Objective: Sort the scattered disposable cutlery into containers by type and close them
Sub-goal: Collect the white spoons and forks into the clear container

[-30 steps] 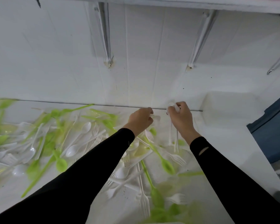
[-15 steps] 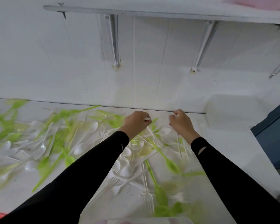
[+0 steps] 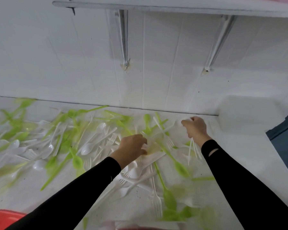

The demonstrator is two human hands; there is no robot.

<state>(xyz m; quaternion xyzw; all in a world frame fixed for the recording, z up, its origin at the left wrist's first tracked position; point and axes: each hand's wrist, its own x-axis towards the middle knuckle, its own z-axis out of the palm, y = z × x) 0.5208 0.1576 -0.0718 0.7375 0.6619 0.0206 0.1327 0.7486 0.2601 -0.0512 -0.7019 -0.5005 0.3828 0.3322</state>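
White forks (image 3: 194,149) are held in the right hand (image 3: 195,130); the grip of the left hand (image 3: 133,147) cannot be told. An overfilled bundle may be dropped.

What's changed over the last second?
The left hand has drawn away from the right hand and down onto the pile; whether it grips anything is unclear. The right hand still holds its white cutlery; the pile looks unmoved.
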